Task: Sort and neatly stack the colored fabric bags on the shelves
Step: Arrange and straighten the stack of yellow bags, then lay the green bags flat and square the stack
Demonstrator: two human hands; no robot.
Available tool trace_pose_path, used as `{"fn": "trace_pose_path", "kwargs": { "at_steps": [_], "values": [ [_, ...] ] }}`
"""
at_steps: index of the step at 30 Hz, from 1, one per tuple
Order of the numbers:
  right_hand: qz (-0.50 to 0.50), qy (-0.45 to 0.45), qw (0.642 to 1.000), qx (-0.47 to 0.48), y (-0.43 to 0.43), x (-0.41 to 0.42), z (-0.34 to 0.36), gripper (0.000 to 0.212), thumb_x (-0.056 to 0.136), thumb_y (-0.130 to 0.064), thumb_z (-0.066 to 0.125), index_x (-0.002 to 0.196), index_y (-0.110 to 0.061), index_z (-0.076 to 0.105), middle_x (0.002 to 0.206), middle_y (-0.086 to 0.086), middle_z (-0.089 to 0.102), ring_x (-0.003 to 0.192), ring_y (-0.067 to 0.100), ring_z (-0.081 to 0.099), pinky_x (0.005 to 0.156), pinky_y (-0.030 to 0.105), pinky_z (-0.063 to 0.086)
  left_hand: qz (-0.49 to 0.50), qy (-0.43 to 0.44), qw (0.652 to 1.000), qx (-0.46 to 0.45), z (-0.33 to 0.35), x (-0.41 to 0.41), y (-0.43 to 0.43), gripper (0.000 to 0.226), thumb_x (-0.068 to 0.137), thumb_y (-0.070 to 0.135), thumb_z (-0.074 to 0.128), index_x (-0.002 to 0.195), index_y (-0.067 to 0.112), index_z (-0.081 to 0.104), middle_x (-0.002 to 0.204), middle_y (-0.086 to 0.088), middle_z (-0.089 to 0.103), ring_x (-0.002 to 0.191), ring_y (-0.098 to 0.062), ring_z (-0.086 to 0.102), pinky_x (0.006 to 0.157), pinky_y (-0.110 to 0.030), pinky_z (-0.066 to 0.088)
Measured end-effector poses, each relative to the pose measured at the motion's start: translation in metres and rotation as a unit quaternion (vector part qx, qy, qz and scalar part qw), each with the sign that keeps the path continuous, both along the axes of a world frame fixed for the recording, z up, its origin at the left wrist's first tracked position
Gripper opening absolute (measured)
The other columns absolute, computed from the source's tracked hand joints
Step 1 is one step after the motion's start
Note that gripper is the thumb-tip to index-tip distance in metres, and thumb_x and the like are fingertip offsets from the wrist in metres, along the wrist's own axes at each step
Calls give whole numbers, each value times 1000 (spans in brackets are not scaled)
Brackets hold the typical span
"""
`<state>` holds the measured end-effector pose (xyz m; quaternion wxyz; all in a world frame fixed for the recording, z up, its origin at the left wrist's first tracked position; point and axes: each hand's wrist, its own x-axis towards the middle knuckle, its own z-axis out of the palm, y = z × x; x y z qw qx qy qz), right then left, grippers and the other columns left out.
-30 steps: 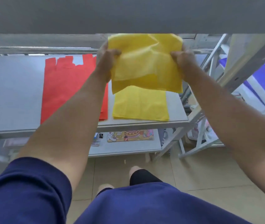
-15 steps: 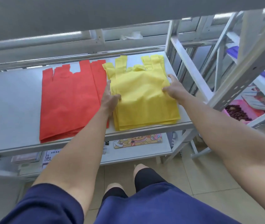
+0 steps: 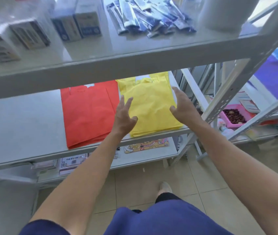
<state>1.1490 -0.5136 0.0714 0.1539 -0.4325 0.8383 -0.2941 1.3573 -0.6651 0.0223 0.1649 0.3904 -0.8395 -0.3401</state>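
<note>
Squaring the yellow bag stack (image 3: 151,109) wants the left hand (image 3: 124,119) and right hand (image 3: 182,109), both spread and empty, nudging its sides evenly.

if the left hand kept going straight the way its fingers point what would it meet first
Most likely the yellow bag stack. The left hand is open, and its fingers point forward along that stack's left edge, just beside the red stack. The picture does not show how high the hand is above the fabric.
</note>
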Motion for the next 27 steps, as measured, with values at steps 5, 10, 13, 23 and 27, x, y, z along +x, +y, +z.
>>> {"fn": "trace_pose_path", "kwargs": {
  "at_steps": [5, 10, 13, 23, 27],
  "values": [
    [-14, 67, 998, -17, 54, 29, 20, 78, 92, -6, 62, 160, -19, 27, 162, 7, 36, 146, 30, 40, 117, 49, 40, -107, 4, 990, -93, 31, 11, 40, 94, 81, 5, 64, 164, 20, 21, 174, -4, 4, 160, -24, 7, 127, -47, 22],
    [-76, 121, 990, -8, 131, 24, 31, 78, 90, -10, 62, 160, -19, 28, 164, 13, 32, 149, 35, 31, 120, 56, 32, -200, 24, 967, -158, 56, -32, 108, 98, 79, 6, 62, 165, 16, 16, 174, -3, 1, 161, -20, 2, 122, -45, 26],
    [-130, 140, 981, -14, 193, 4, 44, 80, 90, -13, 61, 162, -21, 27, 166, 15, 27, 151, 39, 25, 124, 55, 26, -188, 42, 957, -215, 66, -74, 166, 97, 73, 5, 55, 163, 10, 21, 174, -9, 3, 161, -24, 1, 121, -44, 33],
    [-337, 149, 928, 47, 449, -150, 72, 88, 92, -25, 65, 165, -27, 17, 171, 15, 11, 155, 37, 14, 123, 56, 25, -310, 77, 907, -273, 93, -278, 388, 105, 70, 6, 57, 165, 11, 14, 174, -7, 1, 161, -23, 0, 126, -47, 21],
    [-351, 131, 924, 73, 537, -219, 86, 86, 96, -28, 62, 166, -28, 12, 172, 13, 6, 158, 36, 9, 126, 54, 21, -323, 29, 918, -227, 91, -370, 466, 99, 76, 12, 60, 164, 9, 16, 174, -7, -3, 161, -23, 0, 125, -49, 27]
  ]
}}
